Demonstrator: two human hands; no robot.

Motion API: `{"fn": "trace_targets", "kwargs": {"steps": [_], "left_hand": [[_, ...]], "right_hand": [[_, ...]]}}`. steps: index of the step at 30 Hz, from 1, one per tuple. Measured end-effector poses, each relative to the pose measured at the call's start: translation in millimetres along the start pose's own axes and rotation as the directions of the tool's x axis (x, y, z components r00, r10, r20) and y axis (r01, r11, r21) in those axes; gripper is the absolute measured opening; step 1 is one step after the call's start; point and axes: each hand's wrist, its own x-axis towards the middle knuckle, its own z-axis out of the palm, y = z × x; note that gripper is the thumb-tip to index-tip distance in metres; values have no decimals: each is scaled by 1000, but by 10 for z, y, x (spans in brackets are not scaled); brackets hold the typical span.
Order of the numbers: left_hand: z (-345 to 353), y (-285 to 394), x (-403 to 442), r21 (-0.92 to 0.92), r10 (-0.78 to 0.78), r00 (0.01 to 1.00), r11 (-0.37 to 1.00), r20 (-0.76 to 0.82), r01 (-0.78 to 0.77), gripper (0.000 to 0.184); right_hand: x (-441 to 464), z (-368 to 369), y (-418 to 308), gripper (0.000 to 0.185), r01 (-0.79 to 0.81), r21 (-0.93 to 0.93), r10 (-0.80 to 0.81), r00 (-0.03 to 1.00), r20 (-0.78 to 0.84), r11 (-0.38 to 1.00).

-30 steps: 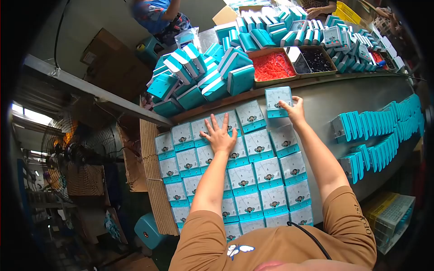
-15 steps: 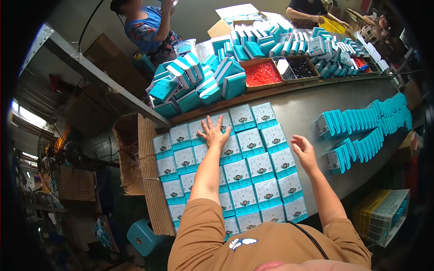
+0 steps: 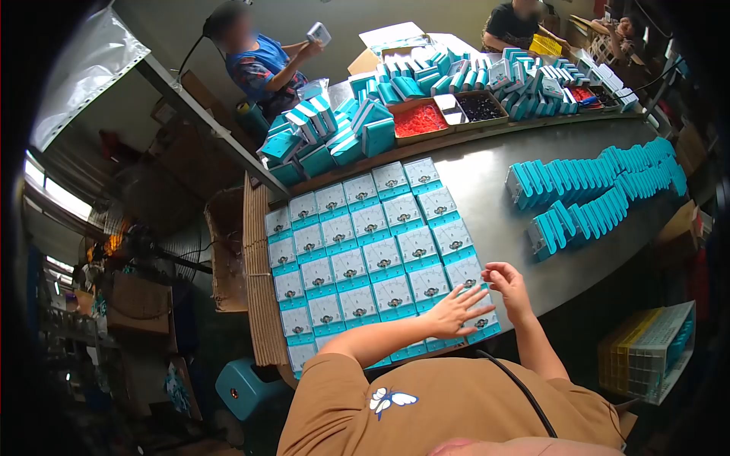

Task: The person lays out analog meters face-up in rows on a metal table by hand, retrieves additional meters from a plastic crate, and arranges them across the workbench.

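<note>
Teal-and-white panel meters (image 3: 370, 220) lie face up in a tight grid of rows on the metal table. My left hand (image 3: 458, 311), fingers spread and holding nothing, is over the meters at the grid's near right corner. Just right of it, my right hand (image 3: 509, 289) has loosely bent fingers beside the grid's right edge, and no object shows in it. My forearm hides part of the nearest row. Each meter has a white dial with a small dark mark near its lower edge.
Two rows of teal-backed meters (image 3: 570, 182) stand on edge at the right. Behind a ledge are piled meters (image 3: 365, 125), a box of red parts (image 3: 420, 120) and a box of black parts (image 3: 480, 108). Cardboard sheets (image 3: 262, 304) line the left. Co-workers (image 3: 262, 64) are beyond.
My left hand has come from the far rows back to the near right corner. My right hand has moved nearer my body, and the two hands are now close together.
</note>
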Motion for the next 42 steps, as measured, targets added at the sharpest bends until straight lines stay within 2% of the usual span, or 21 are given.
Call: {"fn": "trace_targets", "kwargs": {"steps": [2, 4, 7, 9, 11, 13, 16, 18, 21, 24, 26, 28, 30, 31, 32, 33, 35, 36, 39, 40, 42], "left_hand": [[143, 243, 30, 13, -15, 995, 1000, 101, 13, 67], [292, 322, 49, 75, -120, 988, 991, 98, 113, 71], [451, 443, -47, 188, -239, 967, 957, 84, 220, 75], [491, 532, -28, 232, -281, 959, 936, 41, 264, 76], [511, 613, 15, 265, -344, 937, 911, 64, 316, 77], [457, 742, 72, 247, -399, 915, 894, 57, 375, 79], [489, 907, 139, 216, -484, 875, 854, -4, 473, 81], [520, 983, 177, 205, -508, 856, 831, -98, 517, 73], [437, 1167, 471, 73, -567, 756, 783, -327, 618, 64], [424, 1074, 930, -126, -562, 694, 810, -450, 573, 60], [484, 866, 1310, -211, -557, 671, 822, -488, 529, 59], [555, 571, 1735, -287, -572, 661, 818, -485, 498, 65], [560, 289, 2166, -396, -643, 623, 765, -445, 507, 78], [572, 175, 2360, -422, -662, 604, 749, -444, 511, 85], [585, 68, 2546, -447, -681, 584, 731, -442, 514, 92], [605, -32, 2709, -475, -702, 562, 711, -437, 519, 100], [595, -176, 2979, -533, -704, 599, 697, -382, 479, 103], [633, -208, 3036, -565, -704, 616, 685, -352, 460, 105], [762, -306, 3085, -663, -686, 651, 656, -325, 360, 96], [666, -212, 3038, -662, -695, 648, 648, -312, 376, 87], [637, -104, 2856, -547, -651, 633, 738, -420, 396, 86]], "right_hand": [[39, -86, 17, 26, 91, -53, -81, 983, 164, 994], [-87, -262, -51, 27, 163, -146, -111, 944, 311, 976], [-370, -790, -258, 31, 418, -403, -212, 860, 464, 814], [-579, -1233, -257, 34, 378, -480, -158, 886, 436, 792], [-759, -1687, -158, 31, 290, -494, -118, 930, 348, 820], [-914, -2067, -3, 29, 125, -379, -43, 976, 216, 917], [-1037, -2477, 228, 26, 58, -272, -33, 995, 97, 961], [-1096, -2704, 323, 26, 16, -231, -1, 998, 65, 973], [-1023, -2908, 300, 27, 17, -219, -17, 1000, 1, 976], [-713, -3023, 243, 27, 88, -283, -109, 992, -60, 955], [-368, -3033, 194, 29, 129, -399, -191, 974, -118, 908], [15, -2940, -18, 33, 167, -483, -254, 960, -120, 859], [454, -2826, -173, 44, 264, -713, -422, 905, -49, 650], [674, -2770, -186, 52, 282, -786, -444, 896, 11, 550], [888, -2716, -189, 60, 300, -846, -457, 886, 76, 440], [1068, -2661, -180, 64, 276, -878, -436, 896, 87, 390], [1351, -2568, -89, 72, 225, -931, -380, 919, 105, 287], [1508, -2579, 60, 77, 174, -949, -282, 954, 97, 263], [1545, -2520, 266, 75, 124, -990, -372, 924, 90, 69], [1551, -2526, 281, 78, 155, -980, -400, 912, 92, 128], [1545, -2546, 252, 83, 155, -974, -394, 916, 77, 168]]}}
